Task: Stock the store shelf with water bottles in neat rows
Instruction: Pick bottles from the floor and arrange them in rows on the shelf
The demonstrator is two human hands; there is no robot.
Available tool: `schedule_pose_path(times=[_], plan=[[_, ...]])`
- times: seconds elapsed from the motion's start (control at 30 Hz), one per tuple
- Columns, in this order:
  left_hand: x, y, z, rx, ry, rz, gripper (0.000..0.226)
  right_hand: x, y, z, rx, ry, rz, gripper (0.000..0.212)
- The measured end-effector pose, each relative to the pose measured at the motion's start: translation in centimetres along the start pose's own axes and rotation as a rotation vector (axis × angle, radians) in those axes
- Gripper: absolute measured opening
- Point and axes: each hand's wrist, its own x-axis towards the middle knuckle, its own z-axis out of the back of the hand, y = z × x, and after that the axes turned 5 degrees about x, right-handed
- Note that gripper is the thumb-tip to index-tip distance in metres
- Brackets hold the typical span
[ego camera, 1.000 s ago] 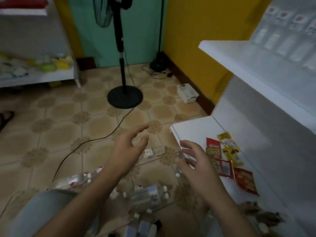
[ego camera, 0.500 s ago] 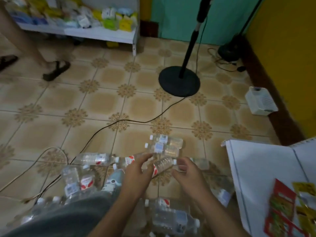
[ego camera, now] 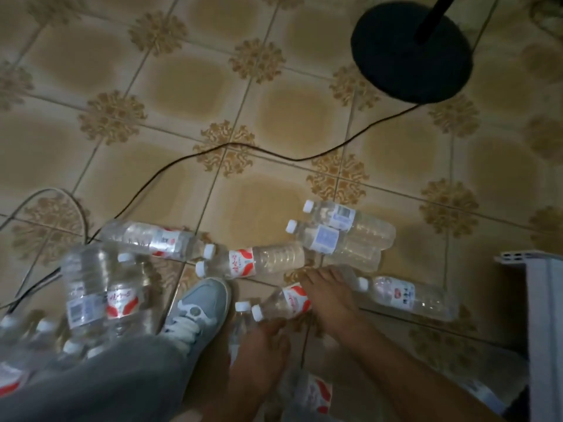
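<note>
Both hands meet on one bottle (ego camera: pixel 285 301) on the floor (ego camera: pixel 195 86): right hand (ego camera: pixel 327 295) grips its body, left hand (ego camera: pixel 268 336) fingers unclear. Full, slick; grasp mid-body.

You're looking at a dim, warm-tinted picture with soft, flat light and no clear source. The fan base (ego camera: pixel 411 48) reads as a near-black blob. Motion blur smears the bottles at lower left (ego camera: pixel 91 300) and the trouser leg (ego camera: pixel 91 382). Tile lines (ego camera: pixel 243 95) bow toward the edges, and fine detail is soft throughout.
</note>
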Motion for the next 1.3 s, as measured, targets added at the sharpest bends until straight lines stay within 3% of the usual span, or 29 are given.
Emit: schedule_pose_path(times=[0.17,0.27,0.33,0.57,0.67,0.8,1.0,1.3], plan=[[0.7,0.1,-1.8,-0.252,0.063,0.192,0.039,0.9,0.1,-0.1,-0.079,0.003,-0.056,0.068],[-0.8,-2.8,-1.0,-0.393,0.062,0.199,0.013,-2.0,0.1,0.6,0.231,-0.077,-0.228,0.057],[-2.0,-5.0,-0.5,-0.472,0.063,0.141,0.025,-5.6,0.2,1.7,0.469,-0.177,-0.332,0.062],[-13.8,-18.9,1.0,-0.537,0.059,-0.257,0.043,-22.7,-2.0,11.7,0.707,-0.516,-0.615,0.066],[-20.7,-24.9,1.4,-0.463,0.139,-0.469,0.056,-32.7,-3.0,17.3,0.704,-0.667,-0.668,0.056],[-32.1,-32.1,1.4,-0.405,0.206,-0.758,0.056,-47.0,-3.0,21.0,0.629,-0.980,-0.684,0.057],[-52.2,-38.0,-1.3,-0.346,0.544,-1.167,0.062,-68.5,1.3,20.9,0.587,-1.465,-0.861,0.053],[-74.3,-33.6,-12.3,-0.004,0.985,-1.492,0.076,-92.3,12.6,10.2,0.549,-1.724,-1.456,0.050]])
